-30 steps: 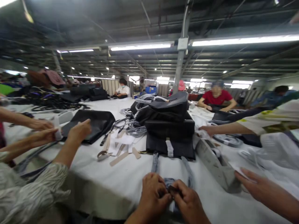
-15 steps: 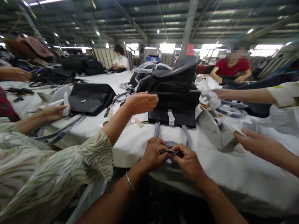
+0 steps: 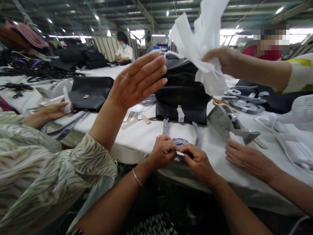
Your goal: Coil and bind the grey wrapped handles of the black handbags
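Observation:
My left hand [image 3: 163, 150] and my right hand [image 3: 197, 160] meet at the near edge of the white table [image 3: 137, 140]. Both pinch a small white tag [image 3: 180, 153] at the end of a grey wrapped bag strap [image 3: 179, 142]. The strap runs back to a black handbag [image 3: 182, 106] lying just behind my hands, with more black bags stacked on it.
A neighbour in a striped sleeve raises an open hand [image 3: 138, 80] on my left. On my right, another person's hand [image 3: 246, 158] rests on the table beside a grey metal tool [image 3: 227, 122], and an arm lifts white tissue paper [image 3: 200, 42]. A second black bag [image 3: 90, 91] lies left.
The neighbour's hand on the left has risen higher. The arm on the right has lifted the tissue paper off the table. My hands stay pinched on the strap end, with the white tag now showing.

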Motion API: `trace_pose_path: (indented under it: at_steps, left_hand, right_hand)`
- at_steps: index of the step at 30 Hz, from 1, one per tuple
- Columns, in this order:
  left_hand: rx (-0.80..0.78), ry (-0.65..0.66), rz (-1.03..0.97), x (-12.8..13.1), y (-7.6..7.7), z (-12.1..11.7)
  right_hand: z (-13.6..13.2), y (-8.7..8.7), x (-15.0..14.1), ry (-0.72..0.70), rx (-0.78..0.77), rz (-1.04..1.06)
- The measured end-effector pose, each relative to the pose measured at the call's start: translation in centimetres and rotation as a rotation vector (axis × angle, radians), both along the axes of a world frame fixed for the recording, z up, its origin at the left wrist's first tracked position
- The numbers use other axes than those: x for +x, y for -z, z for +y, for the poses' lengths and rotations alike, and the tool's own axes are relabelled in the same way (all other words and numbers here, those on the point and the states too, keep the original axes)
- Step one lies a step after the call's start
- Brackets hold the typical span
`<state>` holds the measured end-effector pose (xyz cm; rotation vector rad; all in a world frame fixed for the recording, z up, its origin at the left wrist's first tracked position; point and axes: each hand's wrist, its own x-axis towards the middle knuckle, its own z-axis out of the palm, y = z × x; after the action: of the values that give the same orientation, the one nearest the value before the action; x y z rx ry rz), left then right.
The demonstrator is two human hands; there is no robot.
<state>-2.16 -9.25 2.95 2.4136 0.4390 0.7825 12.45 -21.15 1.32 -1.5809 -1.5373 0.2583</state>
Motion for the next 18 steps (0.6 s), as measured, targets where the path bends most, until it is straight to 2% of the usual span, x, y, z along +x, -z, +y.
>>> trace_pose_path:
  at_steps: [2, 5, 6, 7, 8, 9, 10, 13, 15, 16, 18]
  left_hand:
    - [-0.011, -0.040, -0.030, 0.4, -3.4, 1.6]
    - [0.024, -0.055, -0.114, 1.8, -9.6, 5.7]
    - [0.092, 0.006, -0.135, 2.3, -11.0, 6.7]
    - [0.154, 0.077, -0.119, 2.6, -11.7, 7.3]
    - [0.154, 0.132, -0.058, 2.7, -11.5, 7.3]
    - [0.095, 0.105, -0.026, 2.6, -10.4, 6.6]
    - [0.037, 0.016, -0.042, 2.4, -8.6, 5.5]
    - [-0.010, -0.013, -0.013, 1.1, -1.6, 1.5]
    - [-0.028, -0.009, -0.044, 0.6, 1.9, 0.0]
    - [-0.034, -0.005, -0.062, 0.6, 2.8, -0.3]
    - [-0.041, 0.012, -0.081, 0.6, 3.2, -0.1]
  right_hand:
    - [-0.3, 0.0, -0.2, 0.002, -0.004, -0.007]
    - [-0.7, -0.2, -0.7, 0.023, -0.015, -0.058]
    - [-0.8, -0.2, -0.9, 0.036, -0.014, -0.077]
    - [-0.9, -0.1, -1.1, 0.053, -0.006, -0.089]
    - [-1.0, 0.1, -1.3, 0.080, 0.014, -0.092]
    - [-1.2, 0.3, -1.5, 0.119, 0.057, -0.085]
    - [-1.4, 0.6, -1.6, 0.163, 0.122, -0.082]
    - [-1.9, 1.3, -1.9, 0.201, 0.303, -0.181]
    - [-2.1, 1.6, -2.0, 0.145, 0.293, -0.325]
    - [-2.1, 1.6, -2.1, 0.131, 0.260, -0.388]
    - [-1.9, 1.6, -2.3, 0.168, 0.202, -0.454]
